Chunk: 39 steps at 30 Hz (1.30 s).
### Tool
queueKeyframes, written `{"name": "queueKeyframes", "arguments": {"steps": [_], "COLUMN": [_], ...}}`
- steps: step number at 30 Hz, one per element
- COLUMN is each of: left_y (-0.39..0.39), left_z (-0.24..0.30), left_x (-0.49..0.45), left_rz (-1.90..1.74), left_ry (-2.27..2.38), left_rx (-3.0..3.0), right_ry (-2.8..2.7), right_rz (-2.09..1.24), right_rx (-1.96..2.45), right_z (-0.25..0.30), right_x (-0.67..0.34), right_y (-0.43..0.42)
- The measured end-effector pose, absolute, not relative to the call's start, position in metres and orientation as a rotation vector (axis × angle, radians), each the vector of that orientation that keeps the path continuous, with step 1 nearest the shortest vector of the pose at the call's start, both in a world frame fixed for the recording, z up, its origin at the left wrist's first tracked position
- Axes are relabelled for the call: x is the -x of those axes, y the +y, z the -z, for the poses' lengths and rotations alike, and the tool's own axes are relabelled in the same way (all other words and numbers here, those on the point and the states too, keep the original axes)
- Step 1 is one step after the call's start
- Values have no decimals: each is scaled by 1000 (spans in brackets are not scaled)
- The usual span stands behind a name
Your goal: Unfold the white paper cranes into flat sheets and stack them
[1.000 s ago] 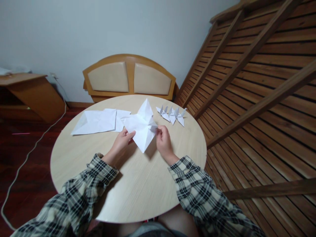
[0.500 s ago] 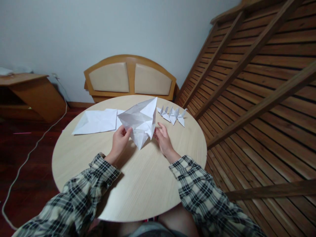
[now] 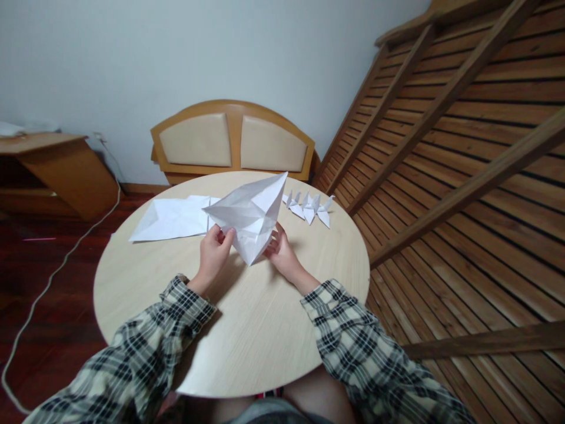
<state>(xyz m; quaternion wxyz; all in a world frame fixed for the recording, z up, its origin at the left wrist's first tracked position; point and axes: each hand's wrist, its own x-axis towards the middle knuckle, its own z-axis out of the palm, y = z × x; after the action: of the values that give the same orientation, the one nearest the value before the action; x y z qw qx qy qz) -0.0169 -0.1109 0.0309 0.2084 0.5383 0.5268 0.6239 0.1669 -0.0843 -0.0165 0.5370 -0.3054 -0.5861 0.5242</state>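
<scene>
A large white sheet of creased, partly folded paper [image 3: 251,212] is held up above the round wooden table [image 3: 247,330], its point aimed up and to the right. My left hand [image 3: 212,254] pinches its left lower edge. My right hand [image 3: 279,253] is under its right side, fingers curled against the paper. Both sleeves are plaid.
Flat white paper sheets [image 3: 170,218] lie on the table's far left. Several small folded paper cranes [image 3: 310,206] stand at the far right. A padded wooden chair back [image 3: 232,141] is behind the table. A slatted wooden frame [image 3: 463,147] leans at right, a cable [image 3: 48,277] runs along the floor.
The paper has been lifted and opened from a flatter shape into a raised, pointed form. My right hand slid under its right side; my left hand kept its pinch.
</scene>
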Motion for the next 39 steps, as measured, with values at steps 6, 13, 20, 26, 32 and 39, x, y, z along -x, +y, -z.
{"name": "queueKeyframes", "arguments": {"steps": [6,13,20,26,32,39], "left_y": [-114,-116,-113,-104,-102,-86], "left_z": [-36,-33,-30,-26,-29,-26], "left_x": [12,10,12,18,22,48], "left_rz": [-1732,-1669,-1710,-1582,-1540,-1827], "left_ry": [1354,1276,1271,1269,1127,1236], "left_rx": [-1468,-1552,-1433,-926,-701,-611], "right_ry": [-1083,-740,-712,-716,-674,-865], "right_rz": [-1346,-1459,-1383,-1423,-1224,-1138], "right_rx": [857,798,798,820,899,937], "right_z": [7,-3,1,2,3,-11], "right_x": [-173,-173,-177,-176,-182,-209], "right_y": [-84,-83,-77,-78,-75,-70]}}
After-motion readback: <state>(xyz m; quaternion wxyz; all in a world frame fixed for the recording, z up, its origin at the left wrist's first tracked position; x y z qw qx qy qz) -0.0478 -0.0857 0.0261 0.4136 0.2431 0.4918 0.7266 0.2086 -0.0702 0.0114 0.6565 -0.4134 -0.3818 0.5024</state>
